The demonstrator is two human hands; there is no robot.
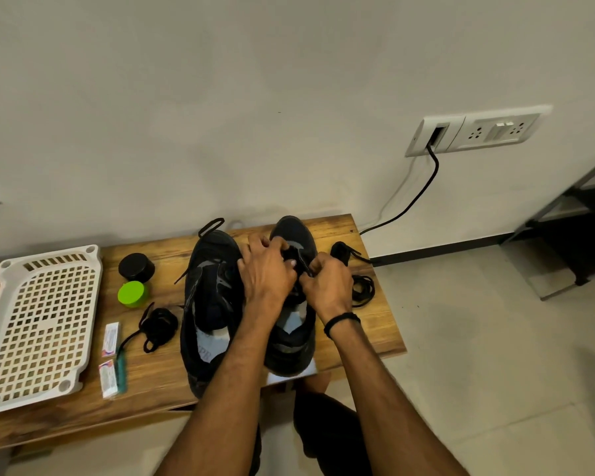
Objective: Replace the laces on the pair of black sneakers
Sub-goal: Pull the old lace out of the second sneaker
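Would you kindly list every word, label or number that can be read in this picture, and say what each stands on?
"PB", second letter unsure: on the white paper inside the sneaker on the person's left.
Upper packet and lower packet on the table: red and blue print, too blurred to read.
Nothing readable on the tray, black tub, green tub or wall sockets.

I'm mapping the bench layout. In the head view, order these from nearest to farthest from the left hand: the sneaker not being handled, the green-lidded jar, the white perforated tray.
1. Unhandled sneaker: directly beside the left hand, on its left.
2. Green-lidded jar: farther left, past that sneaker.
3. White perforated tray: far left end.
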